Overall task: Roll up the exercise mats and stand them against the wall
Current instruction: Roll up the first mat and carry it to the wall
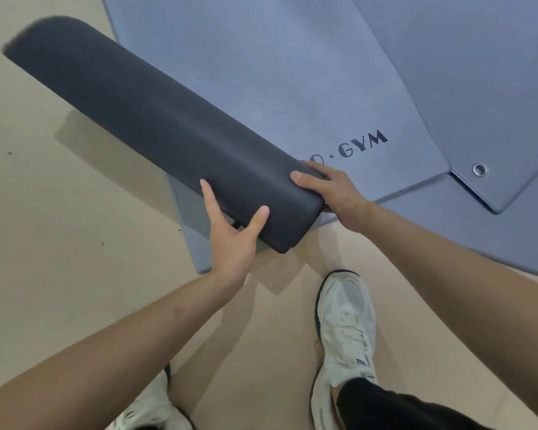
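A rolled dark grey mat is lifted off the floor, running from upper left down to its near end at the centre. My left hand grips that near end from below, thumb on top. Beside it, my right hand holds the same end at its right side, fingers curled over the roll. Flat on the floor behind lie blue-grey mats: one printed "GYM", another at the right with a metal eyelet, and a third underneath them.
Beige floor spreads to the left and below. My two white sneakers stand on it, the right one close to the edge of the flat mats. No wall is in view.
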### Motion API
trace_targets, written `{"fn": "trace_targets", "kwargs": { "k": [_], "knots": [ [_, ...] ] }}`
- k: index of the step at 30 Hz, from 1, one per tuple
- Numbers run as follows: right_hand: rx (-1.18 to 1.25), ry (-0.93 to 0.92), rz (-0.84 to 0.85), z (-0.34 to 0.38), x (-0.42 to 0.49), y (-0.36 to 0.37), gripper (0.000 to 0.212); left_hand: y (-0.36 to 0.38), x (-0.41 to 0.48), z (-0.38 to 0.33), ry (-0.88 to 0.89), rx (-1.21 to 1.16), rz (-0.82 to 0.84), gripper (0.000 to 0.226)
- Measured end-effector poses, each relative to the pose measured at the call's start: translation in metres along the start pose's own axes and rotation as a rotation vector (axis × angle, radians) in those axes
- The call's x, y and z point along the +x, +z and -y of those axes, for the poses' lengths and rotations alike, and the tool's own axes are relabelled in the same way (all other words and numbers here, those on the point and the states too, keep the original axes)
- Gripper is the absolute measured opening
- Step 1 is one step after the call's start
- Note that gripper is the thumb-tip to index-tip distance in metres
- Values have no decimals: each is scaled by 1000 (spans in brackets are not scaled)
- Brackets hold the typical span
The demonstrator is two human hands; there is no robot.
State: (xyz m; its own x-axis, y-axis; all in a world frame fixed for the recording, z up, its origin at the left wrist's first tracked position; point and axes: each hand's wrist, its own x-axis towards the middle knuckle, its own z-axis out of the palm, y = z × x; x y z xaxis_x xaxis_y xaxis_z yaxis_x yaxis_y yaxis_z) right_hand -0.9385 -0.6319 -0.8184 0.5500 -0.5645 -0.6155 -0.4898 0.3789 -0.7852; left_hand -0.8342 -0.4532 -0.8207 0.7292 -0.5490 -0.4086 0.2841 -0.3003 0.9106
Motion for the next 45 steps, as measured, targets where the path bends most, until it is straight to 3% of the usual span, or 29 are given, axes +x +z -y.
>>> {"fn": "trace_targets", "kwargs": {
  "k": [11, 13, 17, 21, 27, 30, 32, 35, 42, 45],
  "knots": [
    [-30, -156, 159, 123, -96, 54, 43, -97, -19, -155, 56, 131, -60, 93],
    [-62, -215, 215, 148, -119, 67, 54, -118, -35, -191, 52, 163, -44, 84],
    [-154, -360, 263, 198, -167, 92, 70, -160, -75, -261, 118, 247, -21, 112],
    [-286, -486, 215, 245, -224, 119, 67, -186, -125, -309, 191, 353, -55, 80],
    [-454, -642, 160, 294, -297, 143, 58, -213, -180, -334, 203, 358, -185, 26],
    [-656, -777, 49, 298, -318, 156, 60, -218, -195, -337, 219, 270, -283, 29],
    [-741, -781, -2, 285, -324, 165, 80, -215, -203, -331, 241, 220, -360, 32],
    [-552, -769, 32, 254, -325, 177, 91, -209, -208, -311, 277, 147, -442, 35],
    [-431, -789, 20, 259, -300, 169, 84, -211, -182, -306, 250, 155, -456, 49],
    [-399, -752, -55, 269, -287, 163, 85, -196, -174, -325, 309, 257, -465, 34]
  ]
}}
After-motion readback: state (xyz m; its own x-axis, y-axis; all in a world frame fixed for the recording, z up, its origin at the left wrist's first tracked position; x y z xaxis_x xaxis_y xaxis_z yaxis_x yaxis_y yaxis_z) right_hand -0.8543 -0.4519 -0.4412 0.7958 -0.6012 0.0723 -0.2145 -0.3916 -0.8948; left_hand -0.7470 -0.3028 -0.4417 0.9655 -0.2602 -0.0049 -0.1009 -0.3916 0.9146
